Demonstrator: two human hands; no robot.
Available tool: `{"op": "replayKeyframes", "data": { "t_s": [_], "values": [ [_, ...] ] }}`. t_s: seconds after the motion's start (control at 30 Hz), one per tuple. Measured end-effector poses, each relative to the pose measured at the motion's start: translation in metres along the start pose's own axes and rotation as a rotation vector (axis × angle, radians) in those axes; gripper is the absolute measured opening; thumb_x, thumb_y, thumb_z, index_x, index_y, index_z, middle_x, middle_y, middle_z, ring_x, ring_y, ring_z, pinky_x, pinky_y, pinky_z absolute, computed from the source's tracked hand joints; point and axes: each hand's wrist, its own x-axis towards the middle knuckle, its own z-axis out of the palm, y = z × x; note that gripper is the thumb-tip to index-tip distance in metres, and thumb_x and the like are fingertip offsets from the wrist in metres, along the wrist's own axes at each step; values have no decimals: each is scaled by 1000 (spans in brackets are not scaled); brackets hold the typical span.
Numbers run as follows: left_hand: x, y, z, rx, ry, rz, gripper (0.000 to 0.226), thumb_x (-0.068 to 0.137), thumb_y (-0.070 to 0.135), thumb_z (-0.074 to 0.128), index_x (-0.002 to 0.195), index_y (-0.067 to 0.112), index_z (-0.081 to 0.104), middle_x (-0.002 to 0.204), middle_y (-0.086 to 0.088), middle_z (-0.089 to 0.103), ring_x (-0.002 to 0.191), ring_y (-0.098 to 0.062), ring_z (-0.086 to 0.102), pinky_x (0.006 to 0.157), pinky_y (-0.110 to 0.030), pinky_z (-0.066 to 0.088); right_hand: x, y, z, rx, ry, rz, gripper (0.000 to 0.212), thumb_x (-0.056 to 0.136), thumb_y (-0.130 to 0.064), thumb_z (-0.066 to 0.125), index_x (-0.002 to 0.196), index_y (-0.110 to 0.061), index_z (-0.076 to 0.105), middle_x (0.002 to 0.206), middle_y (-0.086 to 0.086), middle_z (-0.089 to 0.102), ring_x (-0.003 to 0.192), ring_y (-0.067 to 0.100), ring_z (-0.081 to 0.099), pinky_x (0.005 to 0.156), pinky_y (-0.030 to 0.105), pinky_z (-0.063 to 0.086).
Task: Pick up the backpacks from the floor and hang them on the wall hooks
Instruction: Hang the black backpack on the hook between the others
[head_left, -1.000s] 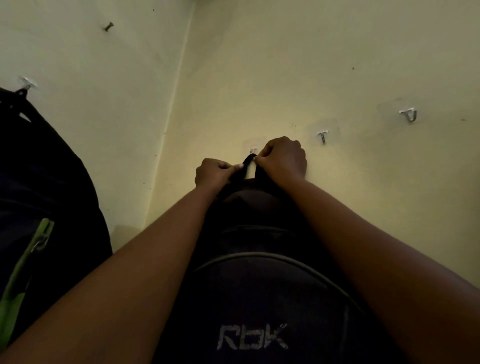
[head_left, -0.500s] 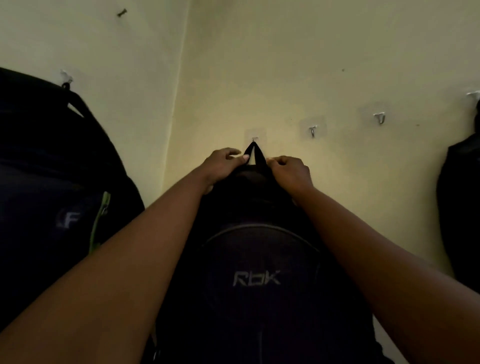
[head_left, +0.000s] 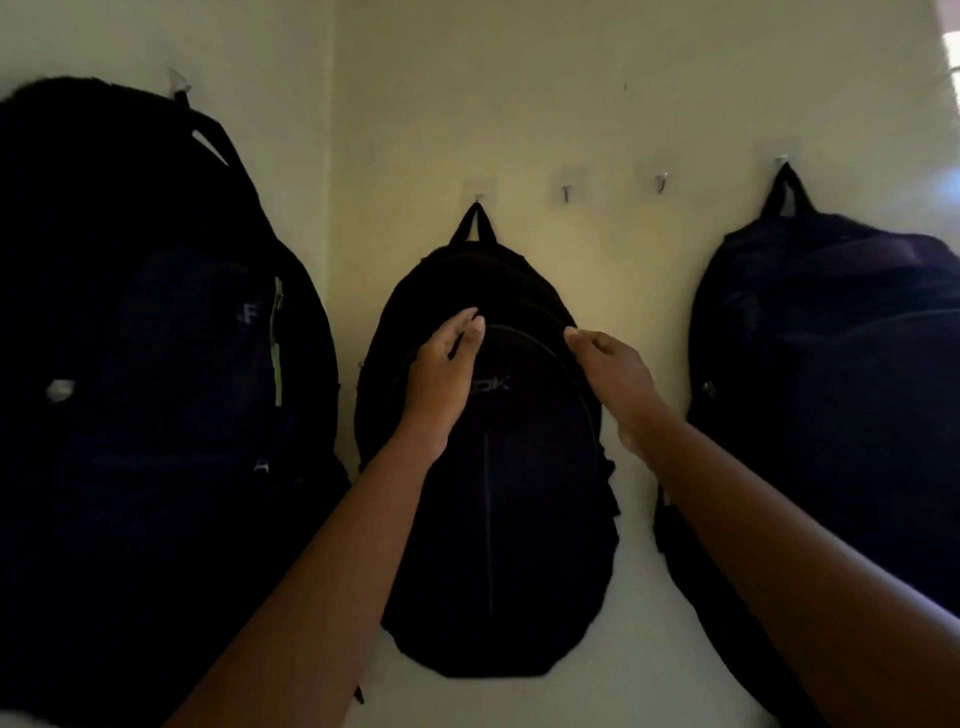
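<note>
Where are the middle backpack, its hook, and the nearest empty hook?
middle backpack (head_left: 519, 519), head view, lower front panel.
middle backpack's hook (head_left: 478, 197), head view, metal tip above loop.
nearest empty hook (head_left: 566, 192), head view, metal prong.

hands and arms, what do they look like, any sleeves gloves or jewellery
The left hand and right hand wear no gloves, and no ring, watch or bracelet shows. The left forearm and right forearm are uncovered down to the picture's edge, so no sleeve is in view. Dim light could hide small details.
</note>
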Motion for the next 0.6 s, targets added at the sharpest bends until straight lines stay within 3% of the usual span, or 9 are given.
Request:
{"op": "replayKeyframes", "data": {
  "t_s": [0.1,0.2,0.27,0.37,0.47,0.6],
  "values": [
    [-48,-4,6,-78,37,-78,43,95,39,41,134,22,48,135,5,51,120,-4,44,103,-22,34,-47,8,-6,34,-12,93,37,93,-46,45,118,-23,60,109,-5,59,100,12,54,84,25,39],
    [-110,-10,11,-135,22,-230,43,95,41,41,131,20,52,136,0,53,125,-15,48,111,-35,35,-110,12,-20,134,-21,222,23,94,-42,45,94,-28,62,105,-4,62,99,13,57,85,25,43],
    [-159,-11,16,-162,-21,-348,46,95,44,37,132,20,51,140,-2,50,130,-19,45,114,-39,31,-158,21,-34,135,-13,292,31,94,-42,44,111,-23,62,111,-5,58,111,15,54,97,29,42],
    [-228,-4,23,-216,-86,-460,46,96,40,35,136,18,45,144,-1,44,135,-17,39,113,-30,26,-227,36,-53,116,11,373,47,94,-45,44,134,-21,48,138,-2,50,131,18,43,113,41,31],
    [-301,9,30,-268,-185,-537,48,96,41,32,139,21,39,148,1,39,136,-14,34,104,-25,24,-303,42,-78,140,20,459,54,92,-49,44,137,-18,44,142,2,46,133,20,42,114,40,30],
    [-407,38,36,-298,-327,-613,49,96,43,28,139,24,39,150,4,36,140,-13,30,104,-26,21,-410,33,-113,159,108,574,59,91,-49,43,140,-18,41,148,4,41,136,19,38,110,34,27]
  ]
}}
